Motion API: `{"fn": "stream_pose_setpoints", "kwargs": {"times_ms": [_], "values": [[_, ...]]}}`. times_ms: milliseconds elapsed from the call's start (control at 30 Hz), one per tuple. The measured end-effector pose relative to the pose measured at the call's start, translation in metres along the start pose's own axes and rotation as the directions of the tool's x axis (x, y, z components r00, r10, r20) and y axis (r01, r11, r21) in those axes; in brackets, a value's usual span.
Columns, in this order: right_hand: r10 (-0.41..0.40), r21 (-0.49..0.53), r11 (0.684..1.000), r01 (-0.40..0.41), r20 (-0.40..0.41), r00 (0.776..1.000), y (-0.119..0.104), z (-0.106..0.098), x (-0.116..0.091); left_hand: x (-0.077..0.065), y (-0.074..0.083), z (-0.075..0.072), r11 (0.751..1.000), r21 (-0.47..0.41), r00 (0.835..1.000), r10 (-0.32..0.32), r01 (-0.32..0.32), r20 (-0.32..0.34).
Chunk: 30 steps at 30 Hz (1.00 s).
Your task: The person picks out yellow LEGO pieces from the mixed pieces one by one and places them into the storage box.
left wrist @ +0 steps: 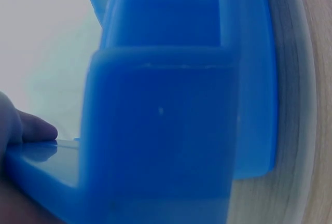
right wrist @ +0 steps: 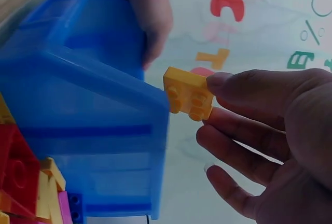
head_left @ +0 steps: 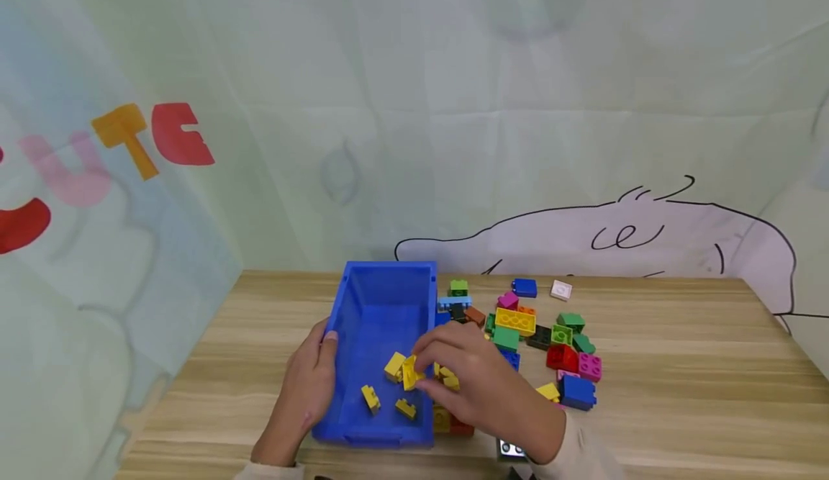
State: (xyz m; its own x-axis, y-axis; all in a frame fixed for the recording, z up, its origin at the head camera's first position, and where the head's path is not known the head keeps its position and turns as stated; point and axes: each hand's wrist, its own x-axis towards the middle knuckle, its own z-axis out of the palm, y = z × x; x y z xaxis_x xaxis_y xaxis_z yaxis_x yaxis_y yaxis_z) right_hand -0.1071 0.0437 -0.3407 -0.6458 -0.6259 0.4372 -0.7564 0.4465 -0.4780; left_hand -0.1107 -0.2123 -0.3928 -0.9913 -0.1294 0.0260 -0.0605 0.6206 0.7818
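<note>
Yellow plastic brick (head_left: 411, 374) is up over the blue bin (head_left: 388, 322), pinched at one end by the right hand (head_left: 469, 373), fingers clamped on it. Left hand (head_left: 307, 376) has fingers clamped on the bin's side. Brick's probably light, stiff, kinda slick; I'd grab opposite flat sides.
</note>
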Motion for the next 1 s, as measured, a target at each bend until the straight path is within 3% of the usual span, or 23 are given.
{"fn": "stream_pose_setpoints", "kwargs": {"times_ms": [400,700,867,1000], "values": [[0.036,-0.06,0.998,-0.033,0.054,0.998,0.004,0.004,0.002,0.0,0.001,-0.002,1.0,-0.002,1.0,-0.003,0.003,0.005],[0.063,-0.042,0.997,-0.06,0.07,0.996,0.005,0.003,0.003,-0.001,0.0,-0.003,1.0,-0.001,1.0,-0.001,0.001,0.007],[0.062,-0.029,0.998,-0.061,0.037,0.997,0.006,-0.004,0.0,-0.001,-0.001,-0.002,1.0,-0.007,1.0,0.0,0.0,0.008],[0.049,-0.05,0.997,-0.051,-0.036,0.998,0.012,-0.015,-0.005,0.0,0.0,0.0,1.0,-0.014,1.0,0.004,-0.004,0.013]]}}
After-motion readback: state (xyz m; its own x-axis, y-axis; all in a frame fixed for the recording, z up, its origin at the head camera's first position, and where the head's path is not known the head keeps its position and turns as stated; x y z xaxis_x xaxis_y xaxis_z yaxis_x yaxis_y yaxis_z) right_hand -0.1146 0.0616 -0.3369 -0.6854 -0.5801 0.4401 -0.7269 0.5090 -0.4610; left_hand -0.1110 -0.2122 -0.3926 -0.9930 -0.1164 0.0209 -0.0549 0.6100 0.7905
